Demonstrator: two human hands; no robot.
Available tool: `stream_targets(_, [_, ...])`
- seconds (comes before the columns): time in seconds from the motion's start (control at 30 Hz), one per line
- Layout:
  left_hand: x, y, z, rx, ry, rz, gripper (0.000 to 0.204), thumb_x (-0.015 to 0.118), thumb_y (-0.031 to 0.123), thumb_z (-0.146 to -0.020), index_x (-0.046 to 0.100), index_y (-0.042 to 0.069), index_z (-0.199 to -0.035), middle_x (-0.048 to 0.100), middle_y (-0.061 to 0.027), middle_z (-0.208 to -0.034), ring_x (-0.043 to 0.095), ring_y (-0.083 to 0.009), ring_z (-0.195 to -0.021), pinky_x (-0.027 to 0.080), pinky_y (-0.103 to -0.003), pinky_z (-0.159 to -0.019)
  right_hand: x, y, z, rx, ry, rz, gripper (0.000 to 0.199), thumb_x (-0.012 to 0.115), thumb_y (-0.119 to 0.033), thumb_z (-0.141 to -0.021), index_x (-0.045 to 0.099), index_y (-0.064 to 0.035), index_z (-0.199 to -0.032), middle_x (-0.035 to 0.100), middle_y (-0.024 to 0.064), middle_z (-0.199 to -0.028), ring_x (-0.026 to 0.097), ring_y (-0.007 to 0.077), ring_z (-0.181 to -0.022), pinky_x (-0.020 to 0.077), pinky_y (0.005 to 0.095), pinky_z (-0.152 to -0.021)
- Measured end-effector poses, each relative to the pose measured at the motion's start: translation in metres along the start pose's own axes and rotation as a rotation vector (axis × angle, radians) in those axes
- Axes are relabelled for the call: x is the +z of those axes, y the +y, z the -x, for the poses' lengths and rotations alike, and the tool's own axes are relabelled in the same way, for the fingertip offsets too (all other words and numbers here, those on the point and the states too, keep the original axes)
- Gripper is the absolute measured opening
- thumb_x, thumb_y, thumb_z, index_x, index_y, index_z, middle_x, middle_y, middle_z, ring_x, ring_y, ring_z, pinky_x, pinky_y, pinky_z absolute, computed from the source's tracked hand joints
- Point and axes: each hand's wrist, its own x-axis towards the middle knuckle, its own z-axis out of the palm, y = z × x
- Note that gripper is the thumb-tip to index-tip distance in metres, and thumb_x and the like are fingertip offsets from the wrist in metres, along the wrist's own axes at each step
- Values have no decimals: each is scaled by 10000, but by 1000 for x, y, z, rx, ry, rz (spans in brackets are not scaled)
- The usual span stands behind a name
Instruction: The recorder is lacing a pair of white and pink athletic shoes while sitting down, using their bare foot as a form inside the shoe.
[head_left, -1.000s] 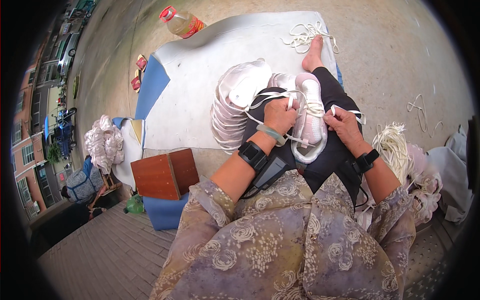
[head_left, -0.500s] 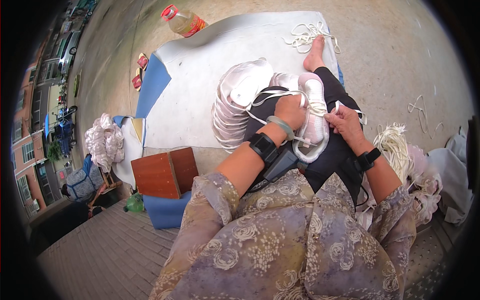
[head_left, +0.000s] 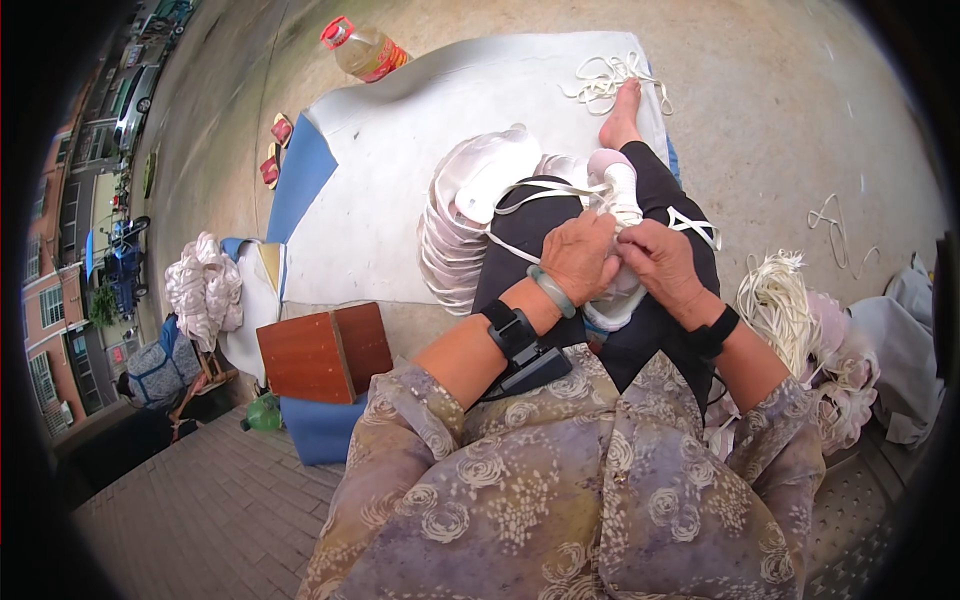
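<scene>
Pink-and-white shoe [head_left: 620, 192] sits mid-frame, right of centre, on the lap between the black-clad legs [head_left: 532, 219], toe toward top of frame. Both hands partly cover it.

Left hand [head_left: 580, 254]: over the shoe's left side, fingers bent in at the lacing; fingertips hidden, can't tell if it grips anything. Right hand [head_left: 664, 264]: fingers curled, tips at the lacing just beside the left hand; can't tell whether lace is pinched there.

White lace [head_left: 545, 189] runs from the shoe out left over the thigh; another white length [head_left: 697, 228] lies over the other leg, right of the shoe.

Fanned stack of pale shoe parts [head_left: 447, 246] left of the legs, on the white sheet [head_left: 365, 190]. Loose laces [head_left: 603, 82] by the bare foot [head_left: 621, 120], upper right. Lace bundle [head_left: 772, 312] at right. Red-capped bottle [head_left: 366, 53] upper left of centre.
</scene>
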Motion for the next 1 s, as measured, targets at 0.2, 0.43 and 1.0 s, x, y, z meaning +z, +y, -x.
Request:
stream_targets(0.2, [1,-3,1,-153,-136,-98,238,606,214,-685,559,44,-844,585,-165,-798,575,-351,-748,460,-423,-662,11,-3,-5,88,-91,153,136,562,-175,-740,645,-105,-821,614,102,-762,601,281,-725,462,370,-629])
stream_targets(0.43, [10,-18,2,-102,-27,46,118,561,135,-697,579,24,-733,576,-182,-650,569,-377,-645,452,-451,-606,19,-2,-16,196,-144,136,156,566,-210,-748,667,-129,-835,628,106,-740,606,291,-724,470,371,-629])
stream_targets(1.0, [11,2,-18,12,-116,-58,121,526,103,-705,584,41,-792,595,-175,-715,584,-357,-715,460,-446,-642,-5,5,-11,-130,-27,419,57,566,-144,-715,591,-95,-701,579,102,-629,586,288,-617,437,399,-551])
